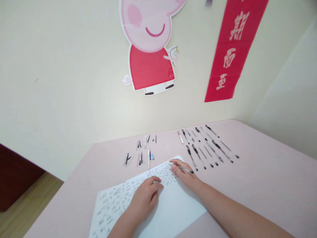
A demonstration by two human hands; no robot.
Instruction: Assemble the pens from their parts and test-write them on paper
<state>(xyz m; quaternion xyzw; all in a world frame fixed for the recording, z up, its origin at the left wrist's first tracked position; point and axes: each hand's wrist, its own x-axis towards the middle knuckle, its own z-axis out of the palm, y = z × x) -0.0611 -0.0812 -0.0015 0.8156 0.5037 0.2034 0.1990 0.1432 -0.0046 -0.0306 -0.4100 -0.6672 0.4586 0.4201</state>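
Note:
A white notebook point(173, 210) lies at an angle on the pink table, its left page covered with handwriting and more lines near the top of the right page. My right hand point(184, 174) is closed round a slim pen point(187, 170) with a dark end, and its fingertips are at the written lines. The pen's tip is too small to make out clearly. Resting on the notebook near its middle is my left hand point(146, 195), palm down with the fingers loosely bent and apart, holding nothing.
Beyond my right hand, several pens point(198, 156) lie in two slanting rows on the pink table point(262, 178). Small groups of pen parts and white barrels point(149, 159) lie behind the notebook. A pig cutout point(152, 67) and a red banner point(226, 61) hang on the wall.

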